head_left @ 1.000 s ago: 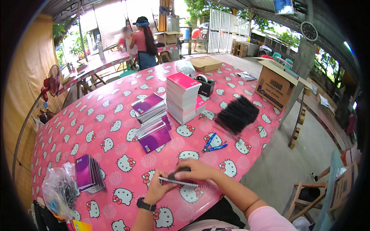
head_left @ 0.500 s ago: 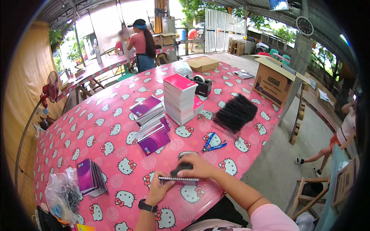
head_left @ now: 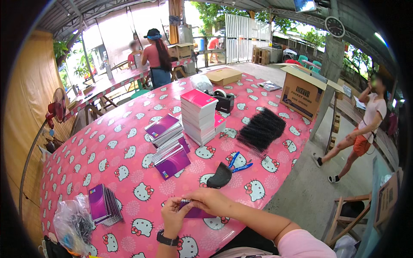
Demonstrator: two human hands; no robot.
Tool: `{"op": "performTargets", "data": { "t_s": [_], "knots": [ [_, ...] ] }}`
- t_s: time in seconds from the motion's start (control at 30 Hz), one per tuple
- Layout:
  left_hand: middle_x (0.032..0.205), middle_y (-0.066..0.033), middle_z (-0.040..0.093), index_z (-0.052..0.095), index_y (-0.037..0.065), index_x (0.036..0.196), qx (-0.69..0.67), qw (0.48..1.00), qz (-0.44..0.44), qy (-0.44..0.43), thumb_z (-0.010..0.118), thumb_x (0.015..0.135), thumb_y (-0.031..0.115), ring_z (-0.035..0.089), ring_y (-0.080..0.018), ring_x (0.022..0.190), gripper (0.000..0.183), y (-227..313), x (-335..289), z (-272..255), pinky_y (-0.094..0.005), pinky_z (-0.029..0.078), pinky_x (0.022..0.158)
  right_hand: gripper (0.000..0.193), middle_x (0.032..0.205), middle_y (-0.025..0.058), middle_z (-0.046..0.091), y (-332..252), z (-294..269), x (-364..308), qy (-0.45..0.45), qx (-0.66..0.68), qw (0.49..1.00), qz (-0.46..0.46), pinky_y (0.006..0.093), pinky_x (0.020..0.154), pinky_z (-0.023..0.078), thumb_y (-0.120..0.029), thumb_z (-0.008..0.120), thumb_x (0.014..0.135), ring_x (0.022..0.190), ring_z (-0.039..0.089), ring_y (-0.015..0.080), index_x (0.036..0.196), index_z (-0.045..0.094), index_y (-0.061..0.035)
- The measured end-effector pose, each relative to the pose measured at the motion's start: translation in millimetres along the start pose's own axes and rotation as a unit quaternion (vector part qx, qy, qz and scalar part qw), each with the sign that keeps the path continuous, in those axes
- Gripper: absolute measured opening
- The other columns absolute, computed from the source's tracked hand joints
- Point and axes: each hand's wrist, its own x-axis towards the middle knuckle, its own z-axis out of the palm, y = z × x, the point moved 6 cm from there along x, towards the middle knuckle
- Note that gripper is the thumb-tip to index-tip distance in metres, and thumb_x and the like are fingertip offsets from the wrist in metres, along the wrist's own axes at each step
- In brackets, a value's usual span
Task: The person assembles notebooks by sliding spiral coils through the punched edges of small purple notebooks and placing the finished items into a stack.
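Note:
A small purple notebook (head_left: pixel 198 213) is between my hands at the near table edge, its white page edge and dark coil partly showing. My left hand (head_left: pixel 173 210) grips its left end, fingers closed. My right hand (head_left: pixel 211 200) pinches its top edge near the left end, covering much of it. Just beyond lies a black, curved, half-round piece (head_left: pixel 220 175) of a kind I cannot make out. Touching it are blue-handled pliers (head_left: pixel 241 163). Farther off lies a heap of black spiral coils (head_left: pixel 261 131). Purple-covered notebooks (head_left: pixel 173 162) are fanned out beyond my left hand.
A tall stack of pink-covered pads (head_left: pixel 198 120) stands mid-table, with a tape dispenser (head_left: pixel 224 102) behind. Coil-bound purple notebooks (head_left: pixel 104 205) and a clear plastic bag (head_left: pixel 71 225) lie left. A cardboard box (head_left: pixel 301 94) stands far right. A person (head_left: pixel 370 112) is beyond the table's right side.
My right hand has let go of the black half-round piece, which now lies by the pliers, and has moved to the notebook's left end. The person at right has come further into view.

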Motion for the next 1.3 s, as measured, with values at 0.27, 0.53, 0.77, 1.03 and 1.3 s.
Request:
{"op": "performTargets", "data": {
  "t_s": [0.27,0.53,0.77,1.03,1.3],
  "knots": [
    [0.085,-0.0024,0.061,0.06,-0.002,0.1,-0.03,0.999,0.016,0.011,0.063,0.084,0.004,0.055,-0.0058,0.073,0.017,-10.0,-1.4,-12.7,-0.0182,0.044,0.063,0.024,0.073,0.0072,0.053,3.7,-10.9,0.2,0.066,0.07,0.995,0.033,0.03,0.061,0.043,-0.013,0.071,0.075,0.068,0.052,0.0188,0.096,0.063,-0.0052],
    [0.084,-0.0015,0.061,0.062,-0.001,0.099,-0.014,0.998,0.033,0.042,0.061,0.085,0.004,0.052,-0.0046,0.069,0.014,-0.2,-1.2,-10.5,-0.0176,0.041,0.058,0.021,0.081,0.0097,0.057,5.8,-1.6,-3.0,0.082,0.121,0.988,0.056,0.0346,0.069,0.044,-0.014,0.067,0.077,0.077,0.056,0.0241,0.093,0.058,-0.0034],
    [0.08,-0.0008,0.061,0.062,-0.002,0.096,-0.005,0.998,0.033,0.058,0.064,0.084,0.005,0.051,-0.0037,0.065,0.014,8.8,-3.8,-11.4,-0.0173,0.039,0.056,0.018,0.082,0.0118,0.058,3.5,3.8,-3.7,0.102,0.117,0.988,0.023,0.0347,0.068,0.045,-0.015,0.062,0.083,0.077,0.058,0.0265,0.095,0.057,-0.002],
    [0.084,-0.0017,0.062,0.061,0.0,0.095,0.023,0.997,0.062,0.039,0.064,0.085,0.008,0.055,-0.0052,0.072,0.013,4.1,-4.5,-10.8,-0.0182,0.044,0.063,0.02,0.07,0.0055,0.052,-3.0,4.3,-2.2,0.118,0.135,0.984,0.017,0.0285,0.057,0.04,-0.017,0.065,0.084,0.063,0.048,0.0152,0.093,0.057,-0.0018],
    [0.081,-0.0013,0.06,0.059,0.0,0.091,0.081,0.992,0.086,0.055,0.064,0.085,0.009,0.052,-0.0048,0.07,0.012,-0.2,-2.2,-7.3,-0.0182,0.042,0.062,0.02,0.074,0.0125,0.051,-2.3,0.4,0.5,0.097,0.084,0.991,0.046,0.0354,0.061,0.04,-0.019,0.061,0.084,0.067,0.051,0.0261,0.086,0.053,-0.0014]
  ]
}}
